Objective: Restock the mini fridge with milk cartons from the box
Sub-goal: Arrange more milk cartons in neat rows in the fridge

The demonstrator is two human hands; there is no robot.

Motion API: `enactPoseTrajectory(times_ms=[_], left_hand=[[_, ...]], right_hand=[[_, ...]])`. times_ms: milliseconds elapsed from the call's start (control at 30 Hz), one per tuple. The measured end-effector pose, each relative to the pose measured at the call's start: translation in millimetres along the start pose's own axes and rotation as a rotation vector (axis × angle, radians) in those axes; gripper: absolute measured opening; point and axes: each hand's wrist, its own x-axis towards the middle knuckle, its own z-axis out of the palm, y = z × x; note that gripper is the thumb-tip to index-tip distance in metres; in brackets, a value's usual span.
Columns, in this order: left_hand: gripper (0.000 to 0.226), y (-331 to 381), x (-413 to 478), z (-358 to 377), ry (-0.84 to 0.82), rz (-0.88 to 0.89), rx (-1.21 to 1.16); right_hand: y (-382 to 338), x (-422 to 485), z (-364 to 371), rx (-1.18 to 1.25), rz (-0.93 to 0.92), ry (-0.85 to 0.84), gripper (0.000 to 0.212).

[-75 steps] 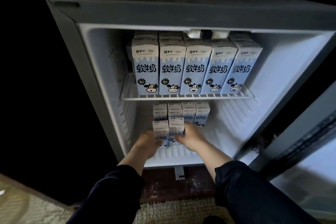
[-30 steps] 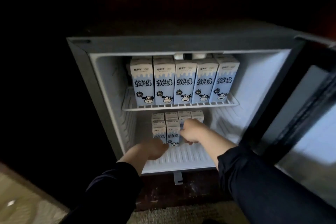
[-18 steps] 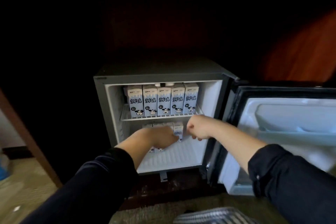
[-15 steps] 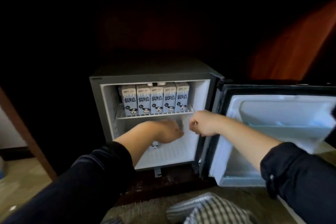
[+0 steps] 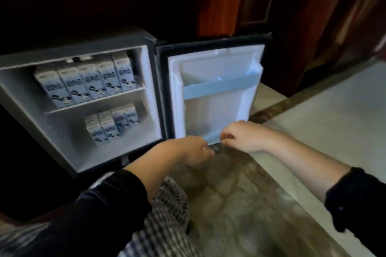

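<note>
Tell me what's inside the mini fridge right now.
Five tall milk cartons stand in a row on the upper shelf; a cluster of smaller cartons stands on the floor below. Anything behind them is hidden.
</note>
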Motion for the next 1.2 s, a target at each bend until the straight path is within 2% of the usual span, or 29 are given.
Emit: enactPoseTrajectory(times_ms=[100, 300, 400, 533, 633, 767, 833, 900, 1033, 1200], left_hand=[[0.041, 24.2, 18.0, 37.9, -0.069, 0.062, 0.012], [0.039, 63.7, 48.8, 109.0, -0.176, 0.134, -0.005], [0.04, 79.2, 64.0, 148.8, -0.189, 0.173, -0.018], [0.045, 100.6, 74.9, 193.7, -0.301, 0.214, 0.024], [0.05, 113.1, 79.4, 212.5, -0.347, 0.216, 0.026], [0.047, 123.4, 82.0, 233.2, -0.414, 0.218, 0.069], [0.042, 128.1, 82.6, 239.9, -0.455, 0.224, 0.109], [0.042, 131.8, 84.0, 246.2, -0.481, 0.243, 0.148], [0.049, 133.7, 88.6, 258.9, -0.503, 0.259, 0.157], [0.051, 127.3, 94.5, 275.8, -0.531, 0.209, 0.147]], right_hand=[[40.4, -25.3, 43.2, 0.049, 0.093, -0.064, 0.013], [98.8, -72.1, 127.0, 0.255, 0.259, -0.201, 0.021], [116.2, -96.0, 162.6, 0.39, 0.333, -0.26, 0.018], [130.8, -122.2, 218.2, 0.428, 0.458, -0.324, 0.019], [139.4, -138.3, 266.7, 0.552, 0.498, -0.445, 0.02], [150.3, -160.5, 316.1, 0.555, 0.484, -0.46, 0.055], [146.0, -167.2, 328.1, 0.561, 0.503, -0.489, 0.065], [141.3, -169.7, 339.7, 0.556, 0.565, -0.473, 0.071], [125.0, -179.5, 353.6, 0.452, 0.586, -0.284, 0.083], [104.8, -182.0, 368.6, 0.429, 0.66, -0.182, 0.075]])
